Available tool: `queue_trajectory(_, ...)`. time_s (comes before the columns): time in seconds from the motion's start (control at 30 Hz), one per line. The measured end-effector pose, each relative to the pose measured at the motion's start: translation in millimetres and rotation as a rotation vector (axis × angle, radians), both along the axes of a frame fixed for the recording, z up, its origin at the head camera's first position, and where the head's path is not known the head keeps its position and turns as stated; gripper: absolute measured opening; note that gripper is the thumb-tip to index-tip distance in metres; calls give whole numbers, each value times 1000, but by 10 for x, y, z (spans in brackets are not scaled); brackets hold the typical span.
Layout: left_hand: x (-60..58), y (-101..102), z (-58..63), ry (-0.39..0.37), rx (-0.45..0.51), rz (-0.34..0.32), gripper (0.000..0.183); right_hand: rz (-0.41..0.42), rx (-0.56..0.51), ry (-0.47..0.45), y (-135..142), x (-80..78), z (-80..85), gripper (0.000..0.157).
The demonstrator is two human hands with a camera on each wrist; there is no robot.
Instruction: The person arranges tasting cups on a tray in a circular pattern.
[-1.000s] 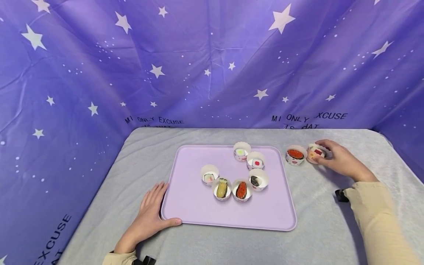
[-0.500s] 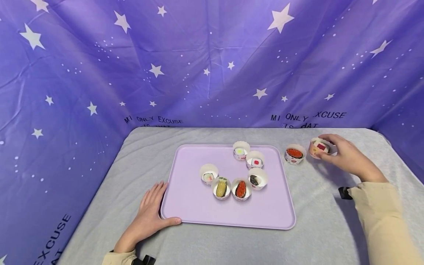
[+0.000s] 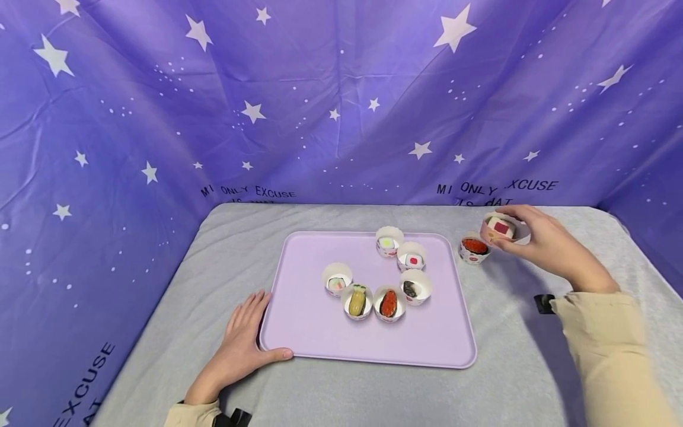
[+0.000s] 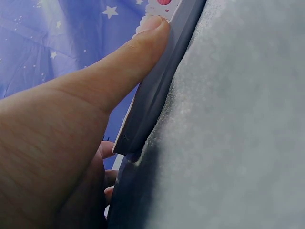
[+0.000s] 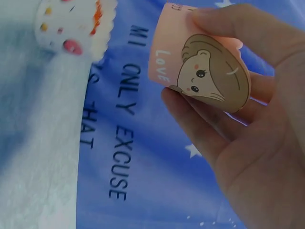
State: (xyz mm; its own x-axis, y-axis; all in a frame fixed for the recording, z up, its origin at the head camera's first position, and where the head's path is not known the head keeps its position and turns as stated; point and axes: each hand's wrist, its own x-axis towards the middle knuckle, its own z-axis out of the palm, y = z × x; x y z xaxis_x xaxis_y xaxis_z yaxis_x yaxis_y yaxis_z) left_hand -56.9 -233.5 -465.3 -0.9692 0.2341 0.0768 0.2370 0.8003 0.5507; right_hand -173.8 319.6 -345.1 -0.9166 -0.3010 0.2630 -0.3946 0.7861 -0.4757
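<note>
My right hand (image 3: 552,246) grips a pink paper baking cup (image 5: 205,62) by its sides, raised above the table. A cartoon face and the word LOVE are printed on the cup. Inside it lies a toy sushi piece (image 3: 501,226), white with a dark red square. Just below and left stands a white printed cup holding orange-red roe sushi (image 3: 474,246). At the near left corner of the lilac tray (image 3: 304,332), my left hand (image 3: 240,343) rests with fingers straight along the side. Its thumb (image 4: 138,52) lies on the near edge.
Several paper cups stand on the tray in a curved row, among them a yellow-topped sushi (image 3: 357,302), a red roe sushi (image 3: 389,303) and a dark-topped one (image 3: 410,290). A starry purple curtain (image 3: 320,118) hangs behind the grey cloth-covered table (image 3: 373,394).
My right hand has lifted the pink cup off the table and carried it up and left, close over the roe sushi cup. The left hand and the tray have stayed put.
</note>
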Motion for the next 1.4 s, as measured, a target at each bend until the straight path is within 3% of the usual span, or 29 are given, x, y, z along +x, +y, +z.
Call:
queue_trajectory(0.23, -3, 0, -3, 4, 0, -1, 118, 55, 11, 22, -222, -34, 41, 56)
queue_trajectory(0.63, 8, 30, 20, -3, 8, -5, 118, 129, 6, -30, -624, -113, 100, 56)
queue_trajectory(0.97, 19, 24, 19, 14, 6, -3, 117, 169, -6, -112, -966, -195, 62, 58)
queue_trajectory(1.4, 28, 20, 25, 2, 9, 2, 117, 274, 41, -98, -1381, -289, 7, 61)
